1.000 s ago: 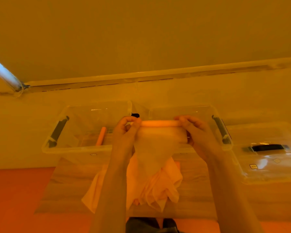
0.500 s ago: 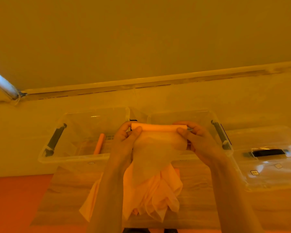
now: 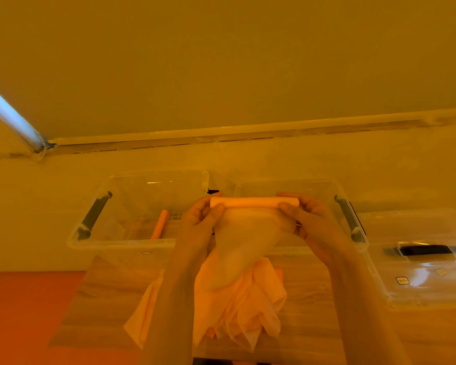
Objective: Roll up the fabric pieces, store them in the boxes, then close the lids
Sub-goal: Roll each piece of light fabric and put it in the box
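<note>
I hold a thin pale fabric piece (image 3: 244, 241) in the air, its top edge wound into a tight roll (image 3: 254, 202). My left hand (image 3: 202, 219) pinches the roll's left end and my right hand (image 3: 309, 219) pinches its right end. The loose tail hangs down onto a heap of orange fabric pieces (image 3: 237, 306) on the wooden table. Behind my hands stand two open clear boxes, a left box (image 3: 116, 242) and a right box (image 3: 337, 191). One rolled orange piece (image 3: 159, 223) lies inside the left box.
A clear lid with a black handle (image 3: 424, 262) lies to the right of the boxes. The wooden table (image 3: 98, 299) stands on an orange floor (image 3: 21, 312). A pale wall base and a white tube (image 3: 11, 117) run behind the boxes.
The roll at the top has grown a little thicker and the hanging tail shorter. Both hands stay at the roll's ends. The view has tilted slightly.
</note>
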Available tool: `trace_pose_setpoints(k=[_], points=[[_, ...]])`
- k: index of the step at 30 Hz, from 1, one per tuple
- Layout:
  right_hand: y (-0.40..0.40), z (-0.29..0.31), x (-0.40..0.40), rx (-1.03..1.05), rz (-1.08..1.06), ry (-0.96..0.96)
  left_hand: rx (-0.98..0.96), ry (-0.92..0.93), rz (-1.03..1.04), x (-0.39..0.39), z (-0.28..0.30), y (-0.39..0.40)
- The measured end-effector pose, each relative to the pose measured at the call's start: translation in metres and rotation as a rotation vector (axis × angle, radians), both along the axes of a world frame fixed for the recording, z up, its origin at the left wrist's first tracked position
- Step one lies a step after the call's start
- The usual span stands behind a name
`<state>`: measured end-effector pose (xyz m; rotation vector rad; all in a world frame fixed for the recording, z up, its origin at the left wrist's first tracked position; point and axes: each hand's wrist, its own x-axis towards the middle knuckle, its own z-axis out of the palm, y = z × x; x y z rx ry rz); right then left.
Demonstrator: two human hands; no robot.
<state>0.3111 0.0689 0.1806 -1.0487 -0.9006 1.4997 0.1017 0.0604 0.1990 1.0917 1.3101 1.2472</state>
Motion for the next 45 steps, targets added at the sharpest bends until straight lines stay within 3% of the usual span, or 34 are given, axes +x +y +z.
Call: trace_pose_setpoints(k=[8, 15, 20, 25, 32, 45], points=[[-0.006, -0.003, -0.001, 0.024, 0.086, -0.089, 0.012, 0.017, -0.013, -0.007, -0.003, -0.01], [-0.005, -0.003, -0.007, 0.003, 0.083, -0.019, -0.017, -0.064, 0.079, -0.005, -0.001, -0.017], [-0.003, -0.008, -0.007, 0.018, 0.093, -0.081, 0.026, 0.105, 0.134, -0.004, -0.001, -0.016], [0.003, -0.013, 0.001, 0.004, 0.117, -0.028, 0.016, 0.123, 0.046, -0.004, 0.001, -0.013], [0.0, -0.009, 0.003, 0.015, 0.111, -0.126, -0.028, 0.006, 0.024, -0.003, -0.003, -0.009], [0.005, 0.005, -0.002, 0.075, 0.059, -0.06, 0.064, 0.0, 0.071, 0.0, 0.006, -0.001]])
